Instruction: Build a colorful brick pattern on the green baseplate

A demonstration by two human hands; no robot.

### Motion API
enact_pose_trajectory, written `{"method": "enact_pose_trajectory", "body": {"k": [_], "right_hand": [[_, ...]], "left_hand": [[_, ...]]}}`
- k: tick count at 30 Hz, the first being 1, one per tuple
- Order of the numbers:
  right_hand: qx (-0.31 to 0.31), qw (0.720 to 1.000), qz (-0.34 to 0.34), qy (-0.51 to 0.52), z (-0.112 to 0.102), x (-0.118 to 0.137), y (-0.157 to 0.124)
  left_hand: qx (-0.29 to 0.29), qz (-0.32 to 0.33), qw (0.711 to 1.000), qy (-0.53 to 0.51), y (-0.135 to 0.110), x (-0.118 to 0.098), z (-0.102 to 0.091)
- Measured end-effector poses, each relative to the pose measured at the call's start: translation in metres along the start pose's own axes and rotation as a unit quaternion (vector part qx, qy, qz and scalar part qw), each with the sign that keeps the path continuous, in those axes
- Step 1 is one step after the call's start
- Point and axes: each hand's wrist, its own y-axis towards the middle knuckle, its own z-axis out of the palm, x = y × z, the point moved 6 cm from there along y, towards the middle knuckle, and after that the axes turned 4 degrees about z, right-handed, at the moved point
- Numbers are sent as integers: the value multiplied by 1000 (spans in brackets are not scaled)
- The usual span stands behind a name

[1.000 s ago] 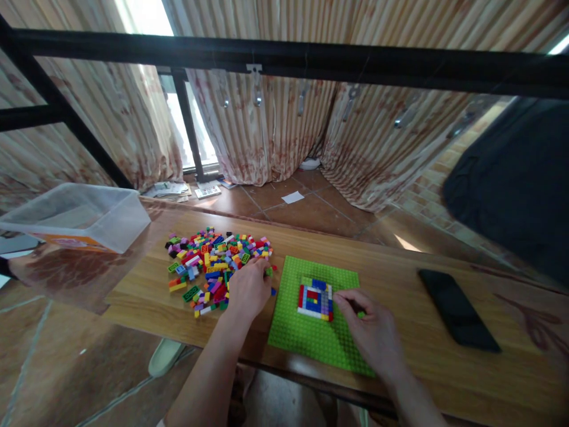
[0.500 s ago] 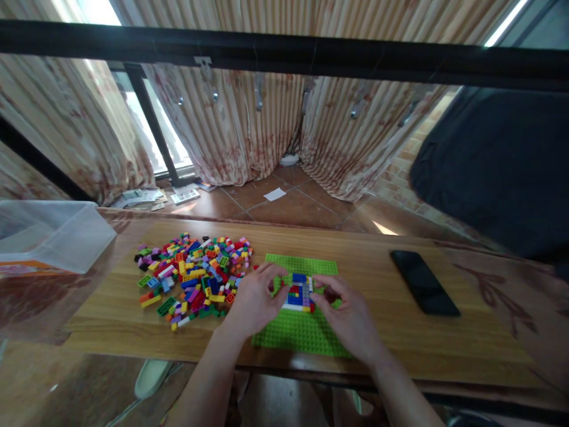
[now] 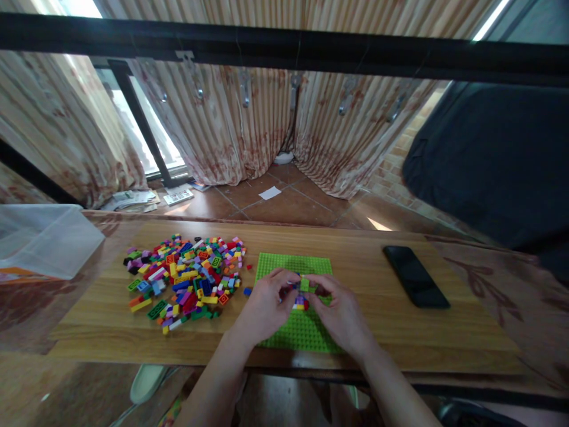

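Note:
My right hand (image 3: pixel 341 309) is closed, thumb and fingertips pinching a lime-green brick (image 3: pixel 304 284) over the built bricks. My left hand (image 3: pixel 267 305) faces it from the left, fingertips drawn together; whatever lies between them is hidden. Beneath both hands is the green studded baseplate (image 3: pixel 297 338). A cluster of joined bricks (image 3: pixel 299 303), with purple, white, yellow and red showing, sits at its middle, largely covered by my fingers. Close to the left wrist a loose blue brick (image 3: pixel 248 292) lies on the wood, and a small red brick (image 3: pixel 249 267) lies beyond it.
A heap of mixed coloured bricks (image 3: pixel 186 281) spreads over the left part of the wooden table (image 3: pixel 364 267). A black phone (image 3: pixel 416 277) lies at the right. A clear plastic bin (image 3: pixel 48 240) stands at the far left. Curtains (image 3: pixel 249 130) hang behind a dark bar (image 3: pixel 275 44).
My hands have come closer together over the built bricks, covering more of them. The lime-green brick now shows between my fingertips. The whole view has shifted slightly.

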Motion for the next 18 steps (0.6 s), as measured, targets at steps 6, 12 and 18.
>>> {"method": "enact_pose_trajectory", "body": {"k": [6,12,18], "right_hand": [[-24,999,26,-3,0,-24,19],[11,998,41,-52,5,-32,27],[25,997,31,-66,6,-30,30]], "left_hand": [[-116,-25,983,139,1,15,-31],[-54,49,972,222,-1,14,-15],[15,45,969,243,-4,10,5]]}}
